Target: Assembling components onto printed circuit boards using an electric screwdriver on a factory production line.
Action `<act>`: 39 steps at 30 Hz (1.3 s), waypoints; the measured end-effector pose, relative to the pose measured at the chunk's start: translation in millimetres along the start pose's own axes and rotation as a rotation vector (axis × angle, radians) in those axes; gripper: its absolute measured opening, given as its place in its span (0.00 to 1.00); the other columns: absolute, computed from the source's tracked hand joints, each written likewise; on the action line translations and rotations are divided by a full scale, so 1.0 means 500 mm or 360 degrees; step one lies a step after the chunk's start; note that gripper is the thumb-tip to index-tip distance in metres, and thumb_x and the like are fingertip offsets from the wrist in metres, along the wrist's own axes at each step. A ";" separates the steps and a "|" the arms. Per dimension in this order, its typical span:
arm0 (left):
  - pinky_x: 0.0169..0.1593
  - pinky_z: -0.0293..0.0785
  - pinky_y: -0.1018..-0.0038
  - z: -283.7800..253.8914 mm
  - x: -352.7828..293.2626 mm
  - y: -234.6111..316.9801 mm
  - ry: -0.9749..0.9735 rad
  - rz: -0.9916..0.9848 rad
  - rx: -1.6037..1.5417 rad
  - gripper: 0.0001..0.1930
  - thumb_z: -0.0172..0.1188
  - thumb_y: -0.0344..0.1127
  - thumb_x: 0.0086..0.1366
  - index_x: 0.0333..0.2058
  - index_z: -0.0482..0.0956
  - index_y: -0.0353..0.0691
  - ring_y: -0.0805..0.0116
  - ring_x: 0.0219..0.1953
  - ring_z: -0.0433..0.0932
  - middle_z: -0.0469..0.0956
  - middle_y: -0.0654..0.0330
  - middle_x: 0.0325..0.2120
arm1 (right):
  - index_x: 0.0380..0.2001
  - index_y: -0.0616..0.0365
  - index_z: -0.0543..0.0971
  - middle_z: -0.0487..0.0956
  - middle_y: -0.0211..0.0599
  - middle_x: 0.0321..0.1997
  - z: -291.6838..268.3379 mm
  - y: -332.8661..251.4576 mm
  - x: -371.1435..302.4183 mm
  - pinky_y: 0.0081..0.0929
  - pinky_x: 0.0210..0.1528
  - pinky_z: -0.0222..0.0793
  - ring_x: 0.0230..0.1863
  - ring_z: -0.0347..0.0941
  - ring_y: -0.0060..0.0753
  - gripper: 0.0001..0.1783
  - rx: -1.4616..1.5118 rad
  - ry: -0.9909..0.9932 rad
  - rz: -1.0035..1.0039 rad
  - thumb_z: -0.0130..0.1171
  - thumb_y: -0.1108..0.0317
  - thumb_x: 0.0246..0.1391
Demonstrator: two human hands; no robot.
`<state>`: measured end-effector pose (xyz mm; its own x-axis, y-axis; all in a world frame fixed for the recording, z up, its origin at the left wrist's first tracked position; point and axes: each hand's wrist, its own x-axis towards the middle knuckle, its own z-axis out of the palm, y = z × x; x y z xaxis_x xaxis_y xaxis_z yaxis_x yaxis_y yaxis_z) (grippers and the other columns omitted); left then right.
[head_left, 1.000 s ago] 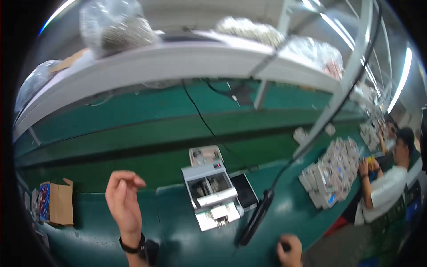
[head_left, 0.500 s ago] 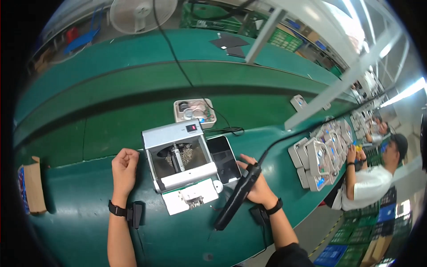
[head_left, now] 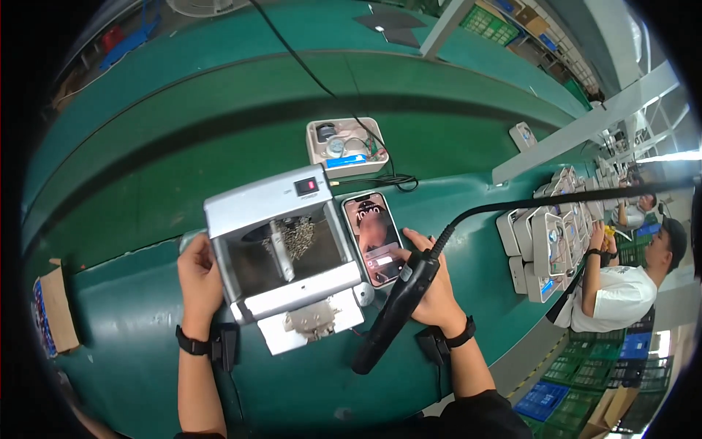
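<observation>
My left hand [head_left: 199, 285] is closed, its fingers curled at the left side of a silver screw feeder [head_left: 267, 194]. Behind those fingertips shows a pale, rounded thing [head_left: 191, 237] I cannot make out. Small screws [head_left: 297, 240] lie in the feeder's open hopper, and its red switch is lit. My right hand [head_left: 437, 298] is open, fingers stretched toward the lower right edge of a phone [head_left: 370, 238] with its screen lit. A black electric screwdriver [head_left: 391, 314] on a cord passes in front of this hand and hides part of it.
Behind the feeder stands a white housing [head_left: 347, 172] with wired parts and a blue block. Several similar housings [head_left: 545, 252] are stacked at the right, near a seated co-worker [head_left: 618, 293]. A cardboard box [head_left: 58, 311] sits far left. A slanting metal post [head_left: 585, 130] crosses the right.
The phone's dark screen has lit up. My left hand has moved from a fist apart from the feeder to its left side. The view has shifted, bringing the feeder closer.
</observation>
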<state>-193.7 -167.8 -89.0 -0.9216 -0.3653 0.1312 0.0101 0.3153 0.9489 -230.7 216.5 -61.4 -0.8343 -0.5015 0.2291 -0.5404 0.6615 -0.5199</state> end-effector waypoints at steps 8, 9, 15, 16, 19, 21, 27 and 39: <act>0.29 0.65 0.82 0.006 -0.001 -0.018 -0.0090 0.0017 0.0103 0.02 0.59 0.25 0.64 0.34 0.78 0.33 0.84 0.24 0.67 0.73 0.70 0.21 | 0.59 0.61 0.73 0.73 0.47 0.64 0.012 0.030 -0.038 0.52 0.74 0.49 0.68 0.64 0.54 0.37 0.0201 0.0203 0.0100 0.69 0.62 0.45; 0.28 0.65 0.81 0.009 0.000 -0.016 -0.0094 0.0029 0.0114 0.03 0.60 0.26 0.64 0.33 0.79 0.33 0.83 0.23 0.67 0.73 0.69 0.20 | 0.60 0.60 0.72 0.74 0.46 0.63 0.013 0.035 -0.043 0.53 0.75 0.48 0.68 0.65 0.53 0.37 0.0247 0.0213 0.0132 0.69 0.60 0.46; 0.31 0.72 0.78 0.006 0.009 0.011 -0.0022 0.0155 0.0276 0.04 0.59 0.28 0.63 0.33 0.81 0.33 0.78 0.24 0.75 0.78 0.64 0.21 | 0.56 0.62 0.75 0.77 0.52 0.58 0.038 0.088 -0.032 0.47 0.72 0.56 0.63 0.70 0.55 0.31 0.0340 0.0348 0.0137 0.66 0.66 0.46; 0.32 0.75 0.75 -0.009 0.001 0.018 -0.0019 0.0175 0.0332 0.06 0.59 0.30 0.63 0.34 0.81 0.33 0.75 0.26 0.79 0.81 0.60 0.23 | 0.54 0.63 0.75 0.78 0.54 0.56 0.056 0.087 -0.038 0.45 0.69 0.61 0.61 0.72 0.56 0.29 0.0366 0.0413 0.0157 0.65 0.68 0.46; 0.38 0.79 0.67 -0.029 -0.016 0.026 -0.0059 0.0073 0.0405 0.10 0.58 0.37 0.63 0.36 0.84 0.38 0.59 0.33 0.85 0.85 0.50 0.31 | 0.47 0.69 0.75 0.81 0.55 0.43 0.041 0.052 -0.046 0.38 0.48 0.73 0.44 0.79 0.51 0.22 0.0476 0.0316 0.0294 0.59 0.72 0.46; 0.39 0.79 0.64 -0.031 -0.045 0.024 -0.0093 0.0129 0.0375 0.13 0.61 0.40 0.63 0.37 0.84 0.37 0.57 0.35 0.85 0.85 0.49 0.31 | 0.47 0.71 0.75 0.82 0.52 0.42 0.036 0.059 -0.070 0.36 0.49 0.73 0.43 0.78 0.41 0.20 0.0572 0.0301 0.0365 0.57 0.74 0.50; 0.46 0.79 0.65 -0.272 -0.228 0.082 0.0236 -0.0026 0.0807 0.18 0.66 0.39 0.61 0.44 0.80 0.31 0.56 0.40 0.83 0.83 0.50 0.35 | 0.54 0.72 0.74 0.80 0.43 0.47 0.077 0.147 -0.116 0.30 0.54 0.70 0.46 0.76 0.34 0.17 0.0739 0.0585 0.0356 0.51 0.72 0.67; 0.73 0.34 0.42 -0.492 -0.480 -0.080 0.0499 -0.1146 0.1753 0.47 0.47 0.63 0.69 0.71 0.46 0.30 0.30 0.73 0.39 0.45 0.26 0.69 | 0.51 0.68 0.76 0.81 0.41 0.47 0.026 0.029 -0.098 0.27 0.53 0.72 0.47 0.77 0.29 0.15 0.1247 0.0650 0.0496 0.55 0.68 0.66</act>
<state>122.8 -308.3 -87.9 -0.4624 -0.8817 -0.0939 -0.8835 0.4493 0.1323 -196.2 243.4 -90.7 -0.9832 -0.0319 0.1798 -0.1821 0.0941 -0.9788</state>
